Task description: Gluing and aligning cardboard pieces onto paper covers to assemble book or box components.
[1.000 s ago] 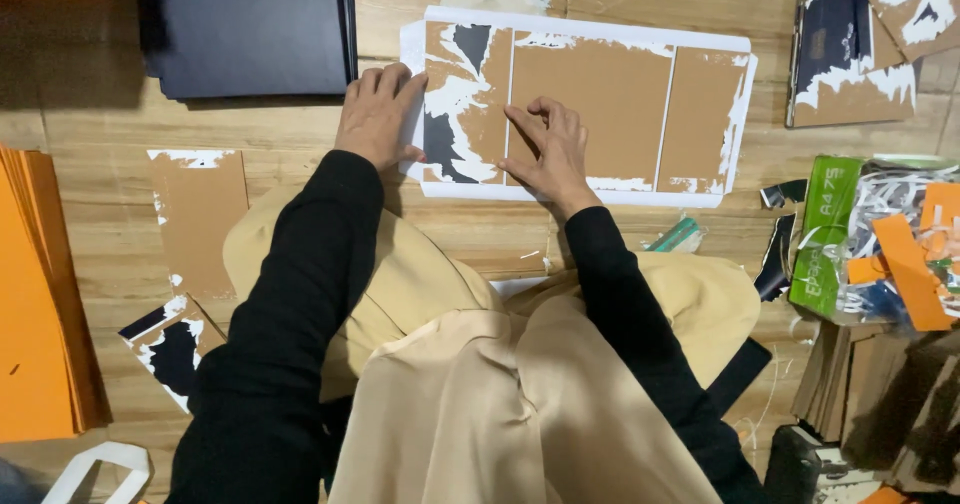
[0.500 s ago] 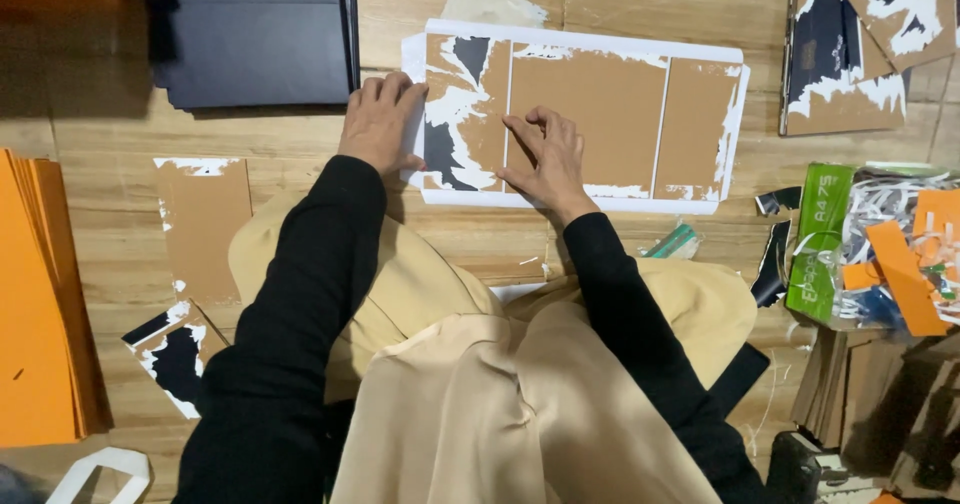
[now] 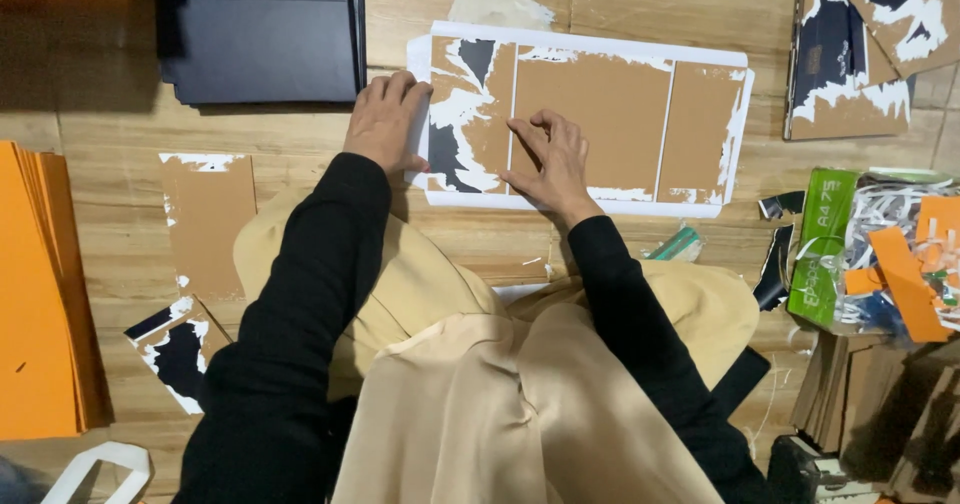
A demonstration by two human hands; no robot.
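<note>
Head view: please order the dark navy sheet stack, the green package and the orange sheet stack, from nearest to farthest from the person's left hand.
From the left hand:
1. Dark navy sheet stack, just up-left of it.
2. Orange sheet stack, at the far left edge.
3. Green package, far right, beyond the right hand.

brown cardboard panel point(image 3: 600, 114) white-edged, orange sheets point(image 3: 40, 294)

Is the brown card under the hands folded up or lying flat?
Flat. The card lies spread open on the floor, all its panels showing side by side, with both hands pressing on it.
</note>
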